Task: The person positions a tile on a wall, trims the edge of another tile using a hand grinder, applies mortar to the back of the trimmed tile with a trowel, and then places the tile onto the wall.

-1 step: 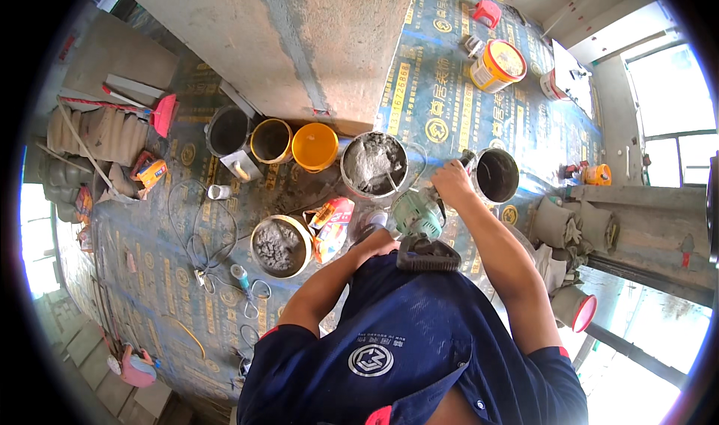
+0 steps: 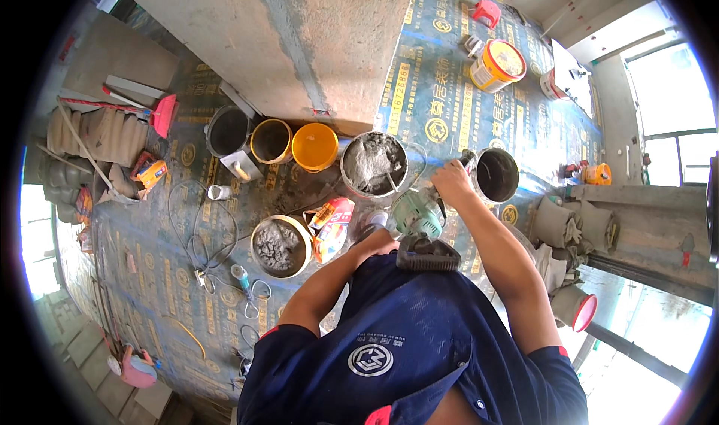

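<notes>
A green electric hand mixer (image 2: 418, 215) is in front of me, its shaft slanting into a bucket of grey mortar (image 2: 373, 161). My right hand (image 2: 451, 183) is closed around the mixer's dark handle, beside a dark bucket (image 2: 496, 175). On the near left, my left hand (image 2: 380, 242) is by my leg and the mixer's left side; its fingers are mostly hidden, so its hold does not show. Next to it lie a red and orange bag (image 2: 330, 226) and a second bucket of lumpy grey mortar (image 2: 278, 247).
Yellow buckets (image 2: 314, 146) and a black bucket (image 2: 228, 132) line the concrete pillar (image 2: 329, 43). A trowel (image 2: 241, 168) leans there. Looped cables (image 2: 196, 249) and a teal-handled tool (image 2: 240, 275) lie left. A person (image 2: 138, 369) is at the far lower left; sacks (image 2: 556, 223) sit right.
</notes>
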Demonstrator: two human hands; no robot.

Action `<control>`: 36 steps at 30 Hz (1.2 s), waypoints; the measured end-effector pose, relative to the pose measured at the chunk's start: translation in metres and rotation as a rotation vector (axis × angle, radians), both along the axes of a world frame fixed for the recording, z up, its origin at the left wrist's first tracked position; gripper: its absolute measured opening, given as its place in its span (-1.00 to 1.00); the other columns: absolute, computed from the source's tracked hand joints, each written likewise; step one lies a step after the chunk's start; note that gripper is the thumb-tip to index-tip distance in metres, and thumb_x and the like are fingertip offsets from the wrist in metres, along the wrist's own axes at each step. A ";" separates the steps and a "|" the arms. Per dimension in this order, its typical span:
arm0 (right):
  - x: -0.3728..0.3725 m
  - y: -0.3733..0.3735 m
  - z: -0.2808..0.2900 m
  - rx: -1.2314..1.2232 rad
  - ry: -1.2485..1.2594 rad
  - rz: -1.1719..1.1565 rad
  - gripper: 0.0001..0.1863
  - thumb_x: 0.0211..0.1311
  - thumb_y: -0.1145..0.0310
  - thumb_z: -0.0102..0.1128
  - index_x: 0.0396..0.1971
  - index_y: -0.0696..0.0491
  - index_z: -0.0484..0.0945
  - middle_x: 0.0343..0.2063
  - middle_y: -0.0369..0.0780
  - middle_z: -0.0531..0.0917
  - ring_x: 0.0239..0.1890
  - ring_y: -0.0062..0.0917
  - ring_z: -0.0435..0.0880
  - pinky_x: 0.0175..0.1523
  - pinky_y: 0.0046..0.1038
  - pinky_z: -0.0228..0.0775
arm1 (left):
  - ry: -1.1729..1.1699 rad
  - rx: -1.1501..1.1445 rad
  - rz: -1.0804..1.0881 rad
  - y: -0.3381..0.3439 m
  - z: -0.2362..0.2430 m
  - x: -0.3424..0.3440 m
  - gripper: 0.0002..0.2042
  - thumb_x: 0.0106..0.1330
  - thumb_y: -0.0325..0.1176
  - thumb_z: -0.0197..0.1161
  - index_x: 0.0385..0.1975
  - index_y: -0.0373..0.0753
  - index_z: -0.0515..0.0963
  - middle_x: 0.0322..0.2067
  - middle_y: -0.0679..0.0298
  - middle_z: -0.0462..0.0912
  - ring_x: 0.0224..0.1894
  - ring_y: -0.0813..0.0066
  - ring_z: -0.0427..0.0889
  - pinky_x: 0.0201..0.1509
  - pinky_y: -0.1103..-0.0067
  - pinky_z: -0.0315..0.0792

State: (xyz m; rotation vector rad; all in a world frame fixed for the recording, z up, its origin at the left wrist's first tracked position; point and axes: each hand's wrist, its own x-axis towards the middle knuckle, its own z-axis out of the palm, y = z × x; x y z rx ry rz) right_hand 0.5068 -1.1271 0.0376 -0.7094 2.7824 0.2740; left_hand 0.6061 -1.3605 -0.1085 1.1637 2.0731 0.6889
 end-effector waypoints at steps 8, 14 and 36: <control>0.006 0.014 -0.007 0.024 -0.023 -0.030 -0.93 -0.02 0.37 0.11 -0.58 -0.10 0.58 -0.46 -0.35 0.57 -0.19 -0.47 0.51 0.04 -0.37 0.19 | -0.042 0.059 -0.011 0.010 0.003 -0.003 -0.71 0.10 -0.34 0.08 -0.17 0.05 0.58 -0.17 0.18 0.60 -0.13 0.13 0.59 -0.12 0.31 0.44; -0.007 -0.016 0.010 0.040 -0.011 0.016 -0.91 0.02 0.35 0.15 -0.50 -0.15 0.64 -0.40 -0.36 0.63 -0.14 -0.51 0.54 0.08 -0.38 0.17 | -0.268 0.115 0.088 -0.012 -0.091 0.009 -0.65 0.11 -0.35 0.08 -0.09 0.13 0.56 -0.27 0.14 0.63 -0.27 0.07 0.61 -0.21 0.30 0.46; -0.011 -0.005 0.009 0.100 0.005 0.056 -0.93 0.01 0.35 0.15 -0.52 -0.15 0.62 -0.43 -0.39 0.60 -0.13 -0.54 0.51 0.10 -0.41 0.15 | -0.553 0.206 0.399 0.014 -0.045 0.009 -0.56 0.02 -0.07 0.29 -0.15 -0.22 0.56 -0.48 -0.02 0.63 -0.45 0.19 0.63 -0.36 0.37 0.44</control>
